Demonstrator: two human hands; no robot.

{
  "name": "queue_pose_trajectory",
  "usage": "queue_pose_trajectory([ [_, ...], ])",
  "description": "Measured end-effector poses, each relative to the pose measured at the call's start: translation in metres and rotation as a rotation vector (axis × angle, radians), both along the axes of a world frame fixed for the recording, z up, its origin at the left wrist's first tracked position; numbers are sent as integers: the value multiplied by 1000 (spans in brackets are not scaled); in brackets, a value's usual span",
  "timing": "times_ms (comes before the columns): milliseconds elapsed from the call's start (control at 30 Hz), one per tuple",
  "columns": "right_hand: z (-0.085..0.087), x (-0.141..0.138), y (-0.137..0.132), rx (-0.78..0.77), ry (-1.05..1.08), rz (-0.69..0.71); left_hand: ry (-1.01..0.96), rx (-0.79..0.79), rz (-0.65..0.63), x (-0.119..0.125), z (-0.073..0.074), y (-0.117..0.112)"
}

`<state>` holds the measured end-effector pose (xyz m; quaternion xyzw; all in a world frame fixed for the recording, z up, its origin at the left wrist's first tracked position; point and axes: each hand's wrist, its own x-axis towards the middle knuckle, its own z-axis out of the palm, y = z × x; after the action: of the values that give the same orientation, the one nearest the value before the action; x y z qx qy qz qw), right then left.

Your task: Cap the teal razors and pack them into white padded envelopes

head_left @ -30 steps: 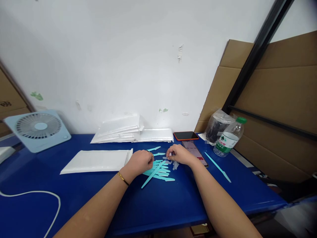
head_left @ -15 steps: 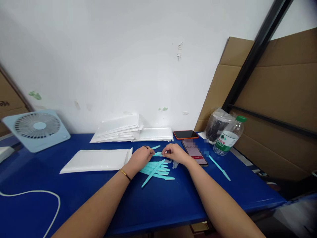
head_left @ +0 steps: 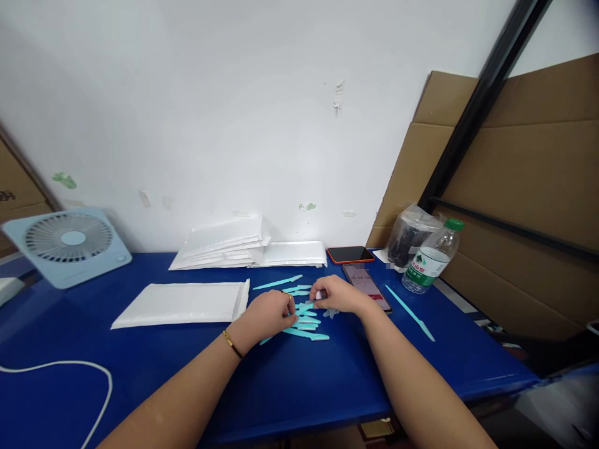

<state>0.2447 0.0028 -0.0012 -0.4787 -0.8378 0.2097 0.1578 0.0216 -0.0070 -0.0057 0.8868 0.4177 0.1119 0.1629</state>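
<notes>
A pile of several thin teal plastic sticks [head_left: 306, 324] lies on the blue table [head_left: 304, 386]. My left hand [head_left: 269, 313] rests over the left side of the pile, fingers curled and pinching a teal stick. My right hand [head_left: 337, 293] is just right of it, fingers pinched on the other end of the same stick, with a small white piece at the fingertips. Two loose teal sticks [head_left: 281, 283] lie just behind the hands. One more teal stick [head_left: 410, 313] lies alone to the right.
A white padded envelope [head_left: 180, 303] lies to the left, a stack of envelopes [head_left: 243, 248] at the back. Two phones [head_left: 367, 284] and a water bottle [head_left: 433, 257] sit to the right, beside a bagged dark jar [head_left: 408, 237]. A blue fan [head_left: 68, 243] and white cable [head_left: 60, 365] are left.
My left hand slid back toward me over the pile; a long stick that lay slanted across the pile is mostly under it. A stick behind the hands is uncovered.
</notes>
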Motion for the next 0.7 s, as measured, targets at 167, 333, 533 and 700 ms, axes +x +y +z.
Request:
queue_pose_trajectory([
  [167, -3, -3, 0, 9, 29, -27, -88, -75, 42, -2, -3, 6],
  [333, 0, 0, 5, 84, 400, -209, -310, -77, 146, -6, -1, 13],
  [533, 2, -11, 8, -28, 997, -316, -567, -274, 139, -7, -6, 21],
  [700, -2, -23, 5, -49, 987, -314, -582, -271, 137, -7, -6, 21],
])
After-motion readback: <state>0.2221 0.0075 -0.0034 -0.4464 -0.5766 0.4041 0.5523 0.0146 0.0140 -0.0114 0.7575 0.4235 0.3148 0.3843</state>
